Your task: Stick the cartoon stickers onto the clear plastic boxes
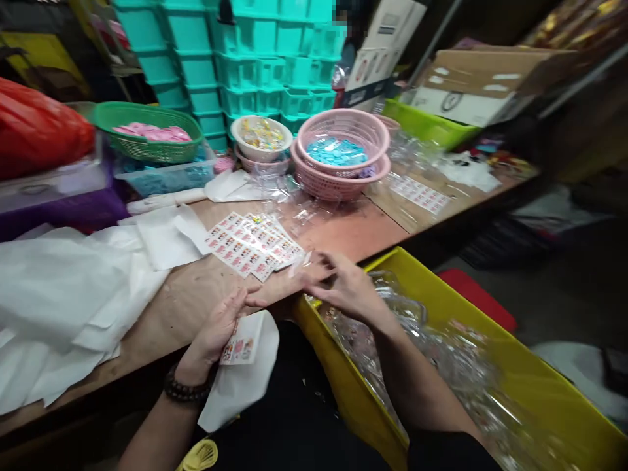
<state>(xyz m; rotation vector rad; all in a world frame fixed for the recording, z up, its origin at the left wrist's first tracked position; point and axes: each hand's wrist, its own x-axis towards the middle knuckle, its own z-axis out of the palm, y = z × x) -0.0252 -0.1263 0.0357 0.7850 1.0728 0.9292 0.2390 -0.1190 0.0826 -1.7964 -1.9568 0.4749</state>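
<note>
My left hand (226, 327) is closed on a sticker sheet (240, 347) with small printed pictures, and white backing paper (240, 392) hangs below it over my lap. A bead bracelet circles that wrist. Above the near corner of the yellow bin, my right hand (346, 284) has its fingers curled around a small clear plastic piece (301, 265); motion blur hides its exact shape. More sticker sheets (240, 245) lie fanned out on the wooden table (196, 301), just beyond both hands.
The yellow bin (471, 314) at my right holds clear plastic packages (441, 353). White sheets (63, 294) cover the table's left. Behind stand a pink basket (338, 180) with blue pieces, a green basket (147, 147) with pink pieces, and stacked teal crates (255, 72).
</note>
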